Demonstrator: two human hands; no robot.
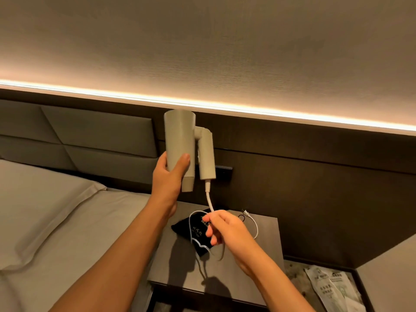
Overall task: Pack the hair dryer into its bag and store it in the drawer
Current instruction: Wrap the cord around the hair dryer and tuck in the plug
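A pale beige hair dryer (180, 136) with its handle folded down is held up in front of the dark headboard wall, and my left hand (170, 174) grips its barrel. Its white cord (209, 199) hangs from the handle; my right hand (221, 228) pinches it lower down. The rest of the cord loops over the nightstand, ending in the plug (245, 213). A black drawstring bag (195, 230) with printed lettering lies flat on the nightstand (265, 244), beneath my right hand. No drawer front is clearly visible.
A bed with a white pillow (45, 199) and grey padded headboard (90, 136) fills the left. A black wall switch panel (224, 171) sits behind the dryer. Printed plastic packets (331, 289) lie on the floor at the lower right, beside a pale surface (389, 278).
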